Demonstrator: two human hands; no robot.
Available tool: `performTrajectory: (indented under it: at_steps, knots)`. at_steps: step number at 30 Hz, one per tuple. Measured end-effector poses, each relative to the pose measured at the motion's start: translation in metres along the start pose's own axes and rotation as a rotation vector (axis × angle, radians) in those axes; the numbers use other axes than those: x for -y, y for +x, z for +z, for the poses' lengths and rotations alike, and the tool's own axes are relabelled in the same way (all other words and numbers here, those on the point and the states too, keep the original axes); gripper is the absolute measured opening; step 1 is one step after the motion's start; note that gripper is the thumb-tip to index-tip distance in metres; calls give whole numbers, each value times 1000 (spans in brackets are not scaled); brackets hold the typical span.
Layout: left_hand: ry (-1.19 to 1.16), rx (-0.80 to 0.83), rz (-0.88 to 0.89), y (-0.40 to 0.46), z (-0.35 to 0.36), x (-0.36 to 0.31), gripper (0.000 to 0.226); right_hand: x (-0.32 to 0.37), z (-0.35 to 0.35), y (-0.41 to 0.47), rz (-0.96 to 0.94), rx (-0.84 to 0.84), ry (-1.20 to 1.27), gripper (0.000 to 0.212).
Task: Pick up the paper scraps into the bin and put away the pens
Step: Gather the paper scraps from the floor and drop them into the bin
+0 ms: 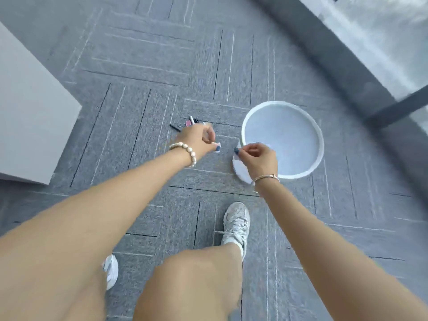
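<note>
A round white bin (318,140) stands on the grey carpet, seen from above. My left hand (196,140) reaches down left of it and pinches a small white paper scrap (217,150). My right hand (259,158) hovers at the bin's near-left rim with fingers curled, thumb and fingertip pinched together; what they hold is too small to tell. Beyond my left hand, pens (192,120) and a binder clip (183,123) lie on the carpet, partly hidden by the hand.
A white cabinet (27,112) stands at the left. A dark ledge (347,72) and window run along the right. My shoes (236,225) stand on the carpet below the bin.
</note>
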State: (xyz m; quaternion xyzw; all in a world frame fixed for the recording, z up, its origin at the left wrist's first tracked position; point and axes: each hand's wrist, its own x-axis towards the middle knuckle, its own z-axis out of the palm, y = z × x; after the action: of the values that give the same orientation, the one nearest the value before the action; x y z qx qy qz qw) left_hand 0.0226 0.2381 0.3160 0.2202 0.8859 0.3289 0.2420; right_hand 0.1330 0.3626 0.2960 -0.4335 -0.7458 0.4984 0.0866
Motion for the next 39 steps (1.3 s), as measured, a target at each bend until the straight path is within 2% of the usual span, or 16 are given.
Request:
performTrajectory:
  at_steps: [4,11,13,17,20,23,31,39]
  knots:
    - [-71,6,66,21,32,-62,25,-6,-60,25,61,-128,43,18]
    - [82,-26,106,59,93,-110,3,-39,-110,70,91,-245,-47,14]
    - [129,-35,119,69,105,-107,3,-46,-111,81,54,-209,-128,6]
    - [257,28,146,82,125,-99,14,-55,-103,97,4,-140,-348,23]
    - [383,122,217,90,138,-94,22,-62,-100,106,-98,-116,-573,25]
    - [502,113,251,98,145,-88,27,-62,-100,107,-181,-114,-702,27]
    - [560,28,349,99,143,-100,16,-58,-102,103,-130,-67,-754,17]
    - [482,45,307,99,145,-109,18,-54,-108,99,-177,-69,-836,20]
